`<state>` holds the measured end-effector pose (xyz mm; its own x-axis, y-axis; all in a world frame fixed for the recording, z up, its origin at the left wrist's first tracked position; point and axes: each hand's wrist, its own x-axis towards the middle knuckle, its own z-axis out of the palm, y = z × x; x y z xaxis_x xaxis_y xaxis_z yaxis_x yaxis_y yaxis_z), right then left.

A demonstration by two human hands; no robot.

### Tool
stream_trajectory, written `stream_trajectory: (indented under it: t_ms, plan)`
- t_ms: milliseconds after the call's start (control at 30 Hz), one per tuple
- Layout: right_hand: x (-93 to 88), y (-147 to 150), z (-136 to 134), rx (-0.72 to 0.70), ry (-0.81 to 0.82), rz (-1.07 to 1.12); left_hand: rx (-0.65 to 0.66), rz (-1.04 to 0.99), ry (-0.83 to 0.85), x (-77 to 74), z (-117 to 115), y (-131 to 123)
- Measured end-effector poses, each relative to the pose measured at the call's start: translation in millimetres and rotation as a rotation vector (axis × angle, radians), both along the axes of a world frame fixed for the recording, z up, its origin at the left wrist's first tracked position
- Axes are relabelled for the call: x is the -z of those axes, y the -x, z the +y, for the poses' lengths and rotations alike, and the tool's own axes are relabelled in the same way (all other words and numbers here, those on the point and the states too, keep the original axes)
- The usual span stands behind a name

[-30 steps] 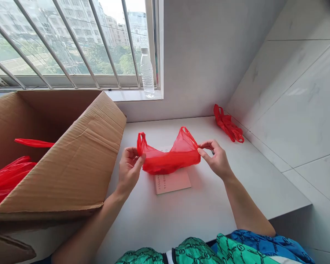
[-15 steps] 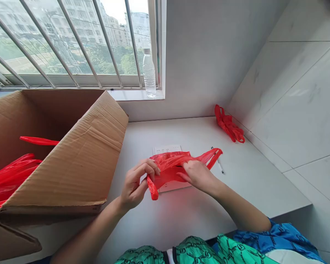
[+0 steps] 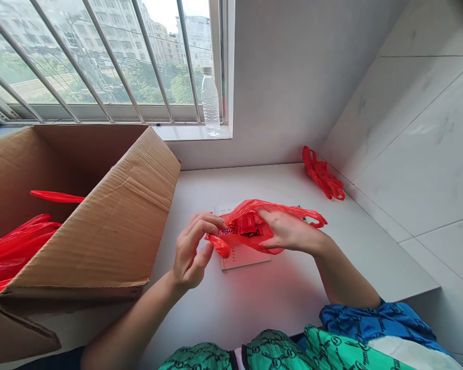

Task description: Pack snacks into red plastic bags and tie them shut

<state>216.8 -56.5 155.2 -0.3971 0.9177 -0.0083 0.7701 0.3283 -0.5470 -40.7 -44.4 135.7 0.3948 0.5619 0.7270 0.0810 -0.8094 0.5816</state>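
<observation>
Head view: I have the left hand [image 3: 189, 252] pinching the rim of a red bag [image 3: 262, 240] and the right hand [image 3: 289, 231] clasping its far side, small red packets [image 3: 249, 224] inside, mid-desk; a cardboard box [image 3: 100, 241] at the desk's left edge holds more red bags [image 3: 11, 252].

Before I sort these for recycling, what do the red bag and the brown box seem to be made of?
The red bag looks like thin, glossy plastic film, probably polyethylene: it creases softly and lets light through. The brown box looks like matt corrugated cardboard, with ribbing showing along its flap.
</observation>
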Motion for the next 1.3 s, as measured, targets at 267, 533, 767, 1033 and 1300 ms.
stream_trajectory:
  t_ms: [267, 533, 767, 1033, 1300]
  plan:
    - [6.9, 2.3, 5.2, 0.068, 0.065, -0.145, -0.130, 0.861, -0.211, 6.2, 0.4, -38.6]
    - [25.7, 5.1, 20.6, 0.236, 0.072, -0.240, -0.431, 1.310, -0.045, 24.6, 18.0, -46.1]
    - [55.7, 19.8, 34.2, 0.282, 0.097, -0.320, -0.425, 1.369, 0.024, 22.8, 30.8, -49.2]
    - [71.6, -1.5, 40.8, 0.284, 0.167, -0.272, -0.337, 1.322, 0.159, 29.9, 34.7, -48.4]
    - [46.3, -3.4, 36.2, 0.228, 0.232, -0.107, -0.395, 1.130, 0.142, 27.8, 45.1, -40.0]
